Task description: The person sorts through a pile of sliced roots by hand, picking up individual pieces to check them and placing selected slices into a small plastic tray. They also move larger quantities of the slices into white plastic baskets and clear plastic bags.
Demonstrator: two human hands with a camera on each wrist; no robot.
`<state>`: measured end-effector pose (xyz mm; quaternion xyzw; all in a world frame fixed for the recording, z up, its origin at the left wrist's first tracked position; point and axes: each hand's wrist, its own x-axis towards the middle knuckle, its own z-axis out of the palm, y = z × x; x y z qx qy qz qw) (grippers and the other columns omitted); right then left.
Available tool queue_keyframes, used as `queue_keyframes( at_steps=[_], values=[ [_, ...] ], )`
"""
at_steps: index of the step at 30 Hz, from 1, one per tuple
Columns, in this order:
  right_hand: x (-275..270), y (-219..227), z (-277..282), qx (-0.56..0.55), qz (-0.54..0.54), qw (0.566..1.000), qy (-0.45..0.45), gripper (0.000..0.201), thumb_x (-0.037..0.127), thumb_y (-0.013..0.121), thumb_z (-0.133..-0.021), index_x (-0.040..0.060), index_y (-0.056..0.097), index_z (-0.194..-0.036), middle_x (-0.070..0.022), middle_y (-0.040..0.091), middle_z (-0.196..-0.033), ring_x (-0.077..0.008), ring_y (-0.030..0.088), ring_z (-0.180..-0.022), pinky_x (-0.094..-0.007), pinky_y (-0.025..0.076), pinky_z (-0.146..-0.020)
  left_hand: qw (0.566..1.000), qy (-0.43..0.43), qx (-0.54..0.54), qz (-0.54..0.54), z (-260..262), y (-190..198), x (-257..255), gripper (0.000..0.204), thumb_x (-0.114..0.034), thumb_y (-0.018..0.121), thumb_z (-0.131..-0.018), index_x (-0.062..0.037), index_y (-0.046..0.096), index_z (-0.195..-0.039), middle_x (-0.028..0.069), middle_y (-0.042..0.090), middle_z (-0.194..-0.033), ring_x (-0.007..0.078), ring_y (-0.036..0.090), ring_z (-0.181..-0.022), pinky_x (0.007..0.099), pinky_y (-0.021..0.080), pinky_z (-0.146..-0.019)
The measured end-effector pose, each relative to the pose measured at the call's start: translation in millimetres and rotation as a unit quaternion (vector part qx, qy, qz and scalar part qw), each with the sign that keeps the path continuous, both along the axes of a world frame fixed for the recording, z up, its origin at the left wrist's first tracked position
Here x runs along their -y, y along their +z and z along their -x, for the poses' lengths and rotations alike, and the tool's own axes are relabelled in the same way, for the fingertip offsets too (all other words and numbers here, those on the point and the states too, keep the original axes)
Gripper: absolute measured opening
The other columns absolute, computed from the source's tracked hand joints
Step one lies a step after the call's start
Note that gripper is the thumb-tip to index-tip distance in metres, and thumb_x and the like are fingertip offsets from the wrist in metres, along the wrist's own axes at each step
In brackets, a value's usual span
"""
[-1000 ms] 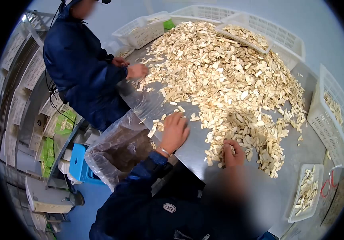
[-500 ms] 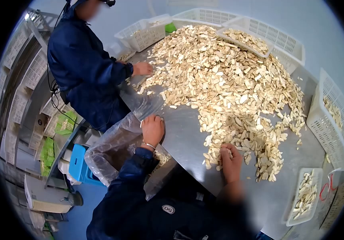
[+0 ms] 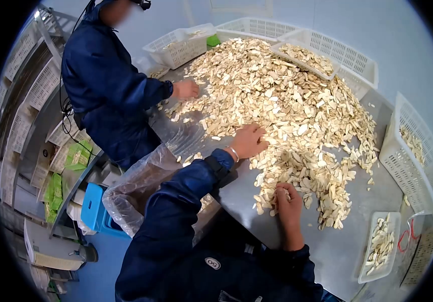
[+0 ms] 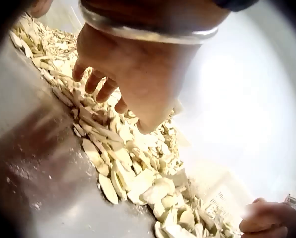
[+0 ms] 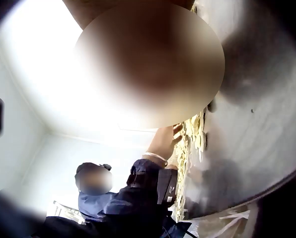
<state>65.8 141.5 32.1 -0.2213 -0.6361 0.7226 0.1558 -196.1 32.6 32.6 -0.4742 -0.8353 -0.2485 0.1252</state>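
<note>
A broad heap of pale dried slices [image 3: 277, 100] covers much of the metal table [image 3: 241, 194]. My left hand [image 3: 248, 141], a bracelet at its wrist, reaches onto the heap's near left side. In the left wrist view its fingers [image 4: 107, 90] are spread and hang loosely over the slices [image 4: 138, 181], with none gripped. My right hand [image 3: 289, 205] is at the heap's front edge, fingers curled in toward the thumb. A pale slice [image 3: 287, 196] shows between them. The right wrist view is blurred over this hand.
Another person [image 3: 108, 90] works at the table's left side. A plastic-lined bin [image 3: 131, 194] stands below the near left edge. White baskets [image 3: 180, 46] line the back; another basket [image 3: 410, 161] and a small tray [image 3: 379, 246] of slices are at right.
My left hand moved left from the table to above the lined bin, then back right and forward onto the heap. My right hand has stayed at the heap's front edge, fingers curled.
</note>
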Motion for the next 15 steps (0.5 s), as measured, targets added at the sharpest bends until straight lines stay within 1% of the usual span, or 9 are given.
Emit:
queue_keyframes(
  at_steps=[1,4,5,8,11,13,14,15],
  values=[
    [-0.4,1.8,-0.5,0.006,-0.001,1.000,0.001,0.016,0.015,0.064,-0.096,0.0023,0.070,-0.102,0.0033,0.061,-0.072,-0.0033,0.051,-0.060,-0.0219,0.040,-0.053,1.000,-0.004,-0.021,-0.002,-5.0,-5.4,-2.4,0.033,-0.032,0.068,-0.090,-0.0045,0.064,-0.108,0.0179,0.060,-0.122,0.0379,0.058,-0.111,0.0467,0.049,-0.092],
    [-1.7,7.9,-2.7,0.017,0.013,1.000,0.006,0.016,0.015,0.065,-0.095,0.0024,0.070,-0.103,0.0022,0.062,-0.074,-0.0044,0.054,-0.060,-0.0221,0.043,-0.055,0.998,-0.059,-0.022,0.010,-26.2,-6.8,10.9,0.031,-0.032,0.070,-0.089,-0.0060,0.065,-0.104,0.0165,0.060,-0.120,0.0376,0.058,-0.111,0.0482,0.048,-0.090],
    [-1.6,5.1,-2.8,0.007,0.011,1.000,0.001,0.016,0.015,0.065,-0.095,0.0026,0.070,-0.103,0.0018,0.062,-0.075,-0.0048,0.055,-0.061,-0.0223,0.043,-0.055,0.997,-0.051,-0.054,0.022,-38.4,-2.1,21.5,0.027,-0.030,0.070,-0.088,-0.0063,0.065,-0.100,0.0156,0.060,-0.118,0.0364,0.058,-0.109,0.0473,0.048,-0.089],
    [1.8,-1.9,-0.7,-0.016,0.007,1.000,-0.003,0.016,0.015,0.065,-0.095,0.0031,0.071,-0.103,0.0005,0.064,-0.078,-0.0060,0.058,-0.063,-0.0227,0.046,-0.057,0.998,-0.008,-0.052,0.036,-61.1,6.6,52.1,0.024,-0.027,0.069,-0.088,-0.0049,0.065,-0.096,0.0166,0.062,-0.111,0.0364,0.060,-0.102,0.0452,0.049,-0.084],
    [4.1,0.3,0.1,-0.016,-0.004,1.000,0.010,0.016,0.015,0.065,-0.095,0.0036,0.071,-0.104,-0.0009,0.066,-0.080,-0.0068,0.060,-0.064,-0.0228,0.047,-0.058,0.998,0.043,0.039,0.016,-61.6,8.8,69.0,0.021,-0.025,0.067,-0.088,-0.0039,0.064,-0.091,0.0171,0.065,-0.101,0.0372,0.060,-0.096,0.0474,0.048,-0.084],
    [3.8,0.7,-0.4,-0.013,-0.014,1.000,0.016,0.016,0.015,0.065,-0.095,0.0041,0.071,-0.105,-0.0018,0.067,-0.081,-0.0070,0.061,-0.065,-0.0229,0.048,-0.059,0.996,0.071,0.061,-0.007,-55.8,10.5,71.3,0.019,-0.022,0.066,-0.089,-0.0035,0.063,-0.090,0.0180,0.065,-0.098,0.0385,0.060,-0.092,0.0486,0.048,-0.085],
    [2.1,1.7,-1.1,0.012,-0.007,1.000,0.017,0.016,0.015,0.065,-0.095,0.0052,0.071,-0.105,-0.0020,0.067,-0.080,-0.0073,0.062,-0.066,-0.0230,0.048,-0.059,0.994,0.085,0.072,-0.021,-51.4,11.1,71.3,0.018,-0.021,0.065,-0.089,-0.0033,0.063,-0.090,0.0184,0.064,-0.096,0.0392,0.060,-0.089,0.0492,0.048,-0.085],
    [0.7,2.7,-1.4,0.036,-0.001,0.999,0.018,0.016,0.015,0.065,-0.095,0.0063,0.072,-0.106,-0.0022,0.068,-0.080,-0.0076,0.063,-0.067,-0.0231,0.049,-0.060,0.995,0.085,0.049,-0.001,-46.3,11.0,71.6,0.021,-0.024,0.068,-0.088,-0.0038,0.063,-0.092,0.0186,0.064,-0.095,0.0387,0.061,-0.090,0.0468,0.049,-0.080]
  ],
)
